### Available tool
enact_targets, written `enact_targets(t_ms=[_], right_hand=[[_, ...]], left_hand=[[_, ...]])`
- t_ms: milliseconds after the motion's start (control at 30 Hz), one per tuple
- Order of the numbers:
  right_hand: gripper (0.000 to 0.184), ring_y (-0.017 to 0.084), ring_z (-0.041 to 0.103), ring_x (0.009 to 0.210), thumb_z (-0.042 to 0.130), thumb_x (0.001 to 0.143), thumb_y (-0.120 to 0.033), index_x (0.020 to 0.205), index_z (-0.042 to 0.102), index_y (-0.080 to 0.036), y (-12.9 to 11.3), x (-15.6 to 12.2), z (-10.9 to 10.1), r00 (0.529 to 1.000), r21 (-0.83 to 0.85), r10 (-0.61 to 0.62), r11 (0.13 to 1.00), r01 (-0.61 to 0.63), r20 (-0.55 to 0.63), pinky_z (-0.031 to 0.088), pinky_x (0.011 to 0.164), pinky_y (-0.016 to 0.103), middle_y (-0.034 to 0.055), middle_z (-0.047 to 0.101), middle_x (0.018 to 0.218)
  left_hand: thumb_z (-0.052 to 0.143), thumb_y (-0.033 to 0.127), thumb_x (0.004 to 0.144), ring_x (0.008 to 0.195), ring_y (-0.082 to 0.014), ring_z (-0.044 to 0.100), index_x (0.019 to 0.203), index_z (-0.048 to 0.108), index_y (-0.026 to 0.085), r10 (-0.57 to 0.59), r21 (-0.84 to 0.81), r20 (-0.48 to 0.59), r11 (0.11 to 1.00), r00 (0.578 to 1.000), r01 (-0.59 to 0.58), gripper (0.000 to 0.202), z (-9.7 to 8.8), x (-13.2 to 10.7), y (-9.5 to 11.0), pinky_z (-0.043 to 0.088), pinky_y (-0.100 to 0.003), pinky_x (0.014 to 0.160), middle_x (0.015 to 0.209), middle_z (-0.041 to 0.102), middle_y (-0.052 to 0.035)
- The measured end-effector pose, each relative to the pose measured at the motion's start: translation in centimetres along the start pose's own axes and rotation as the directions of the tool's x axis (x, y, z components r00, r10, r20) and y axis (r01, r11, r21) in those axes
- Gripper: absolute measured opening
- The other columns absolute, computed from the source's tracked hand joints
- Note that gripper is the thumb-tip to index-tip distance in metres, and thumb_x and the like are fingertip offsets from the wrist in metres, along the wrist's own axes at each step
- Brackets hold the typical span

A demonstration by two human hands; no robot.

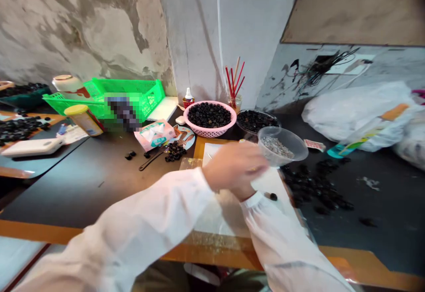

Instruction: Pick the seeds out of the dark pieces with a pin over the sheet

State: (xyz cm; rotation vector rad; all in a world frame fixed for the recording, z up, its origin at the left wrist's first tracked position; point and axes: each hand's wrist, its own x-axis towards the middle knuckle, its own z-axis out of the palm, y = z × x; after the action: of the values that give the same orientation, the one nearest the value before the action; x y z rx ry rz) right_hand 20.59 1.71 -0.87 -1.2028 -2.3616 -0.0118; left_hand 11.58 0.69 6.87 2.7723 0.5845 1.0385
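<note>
One hand grips a clear plastic bowl; grey grains inside

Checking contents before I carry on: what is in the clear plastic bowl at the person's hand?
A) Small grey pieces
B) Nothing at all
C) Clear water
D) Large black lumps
A: the clear plastic bowl held up at the hand shows small grey pieces in its bottom, unlike the dark lumps in the pink basket.

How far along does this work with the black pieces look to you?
Done, it seems: a pink basket and a clear bowl hold dark pieces. In hand: a hand holds a clear cup of grey bits. Left, probably: loose dark pieces lying on the tabletop.
</note>
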Motion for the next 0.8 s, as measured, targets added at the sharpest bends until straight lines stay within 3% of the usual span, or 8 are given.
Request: enact_targets(t_ms=[33,100,167,200,300,467,600,800], right_hand=[[0.022,0.022,0.064,0.101,0.052,0.102,-0.031,0.111,0.069,-0.02,-0.1,-0.1,-0.5,0.998,0.003,0.044,0.999,-0.043,-0.038,0.055,0.085,0.04,0.01,0.067,0.112],[0.018,0.024,0.061,0.103,0.059,0.098,-0.028,0.102,0.074,-0.019,-0.5,-0.1,-1.2,0.973,0.099,0.176,0.982,-0.163,-0.146,0.052,0.089,0.04,0.0097,0.067,0.104],[0.009,0.023,0.061,0.1,0.07,0.09,-0.025,0.093,0.077,-0.02,-1.0,0.0,-1.5,0.914,0.281,0.323,0.926,-0.251,-0.247,0.051,0.09,0.037,0.0074,0.064,0.096],[0.005,0.022,0.061,0.098,0.074,0.087,-0.023,0.088,0.078,-0.021,-1.3,0.1,-1.5,0.885,0.373,0.38,0.888,-0.269,-0.268,0.051,0.09,0.036,0.0059,0.062,0.093],[0.007,0.02,0.061,0.095,0.075,0.084,-0.02,0.086,0.08,-0.025,-2.1,0.2,-0.9,0.878,0.51,0.423,0.818,-0.265,-0.223,0.05,0.088,0.034,0.0031,0.059,0.09],[0.007,0.02,0.06,0.098,0.075,0.085,-0.023,0.09,0.08,-0.026,-2.7,0.3,-0.2,0.921,0.522,0.353,0.824,-0.221,-0.167,0.048,0.091,0.033,0.0032,0.061,0.095],[0.026,0.022,0.061,0.102,0.073,0.088,-0.029,0.114,0.074,-0.025,-0.2,0.1,-1.5,0.972,0.306,0.19,0.942,-0.14,-0.138,0.046,0.095,0.034,0.0053,0.07,0.106],[0.017,0.029,0.06,0.101,0.066,0.09,-0.021,0.102,0.078,-0.018,4.8,-1.0,-3.1,0.945,-0.003,0.31,0.95,-0.313,-0.104,0.042,0.097,0.043,0.0113,0.073,0.101]], left_hand=[[0.052,0.033,0.097,0.087,-0.0214,0.063,0.088,0.072,0.021,-0.193,-0.047,-0.125,0.981,0.973,0.188,0.026,-1.6,-2.1,-1.1,0.048,-0.035,0.077,0.088,0.072,-0.0076],[0.055,0.036,0.094,0.08,-0.0198,0.063,0.088,0.073,0.019,-0.619,-0.263,-0.24,0.783,0.748,0.564,0.026,-3.6,-6.1,-3.1,0.049,-0.032,0.072,0.086,0.072,-0.006],[0.06,0.045,0.089,0.066,-0.0168,0.06,0.092,0.075,0.017,-0.828,-0.467,0.001,0.496,0.561,0.732,0.032,-4.2,-8.9,-4.4,0.047,-0.029,0.059,0.079,0.071,-0.0043],[0.063,0.048,0.086,0.066,-0.0161,0.061,0.092,0.075,0.016,-0.844,-0.534,0.12,0.389,0.522,0.751,0.034,-4.2,-9.8,-4.6,0.047,-0.028,0.058,0.081,0.071,-0.0049],[0.071,0.051,0.08,0.072,-0.0155,0.063,0.089,0.074,0.015,-0.795,-0.661,0.319,0.203,0.516,0.722,0.037,-3.7,-10.9,-4.4,0.049,-0.025,0.061,0.087,0.072,-0.0065],[0.078,0.046,0.075,0.067,-0.0114,0.059,0.082,0.071,0.014,-0.744,-0.726,0.392,0.112,0.541,0.679,0.034,-3.7,-11.2,-4.2,0.047,-0.023,0.062,0.074,0.068,-0.0017],[0.079,0.046,0.073,0.064,-0.0117,0.06,0.082,0.067,0.015,-0.773,-0.712,0.395,0.084,0.496,0.697,0.034,-3.8,-12.1,-5.1,0.046,-0.022,0.058,0.071,0.067,-0.001],[0.08,0.044,0.072,0.066,-0.0121,0.062,0.085,0.067,0.017,-0.854,-0.728,0.29,0.097,0.433,0.679,0.033,-3.4,-12.8,-6.0,0.047,-0.021,0.056,0.074,0.066,0.0009]])
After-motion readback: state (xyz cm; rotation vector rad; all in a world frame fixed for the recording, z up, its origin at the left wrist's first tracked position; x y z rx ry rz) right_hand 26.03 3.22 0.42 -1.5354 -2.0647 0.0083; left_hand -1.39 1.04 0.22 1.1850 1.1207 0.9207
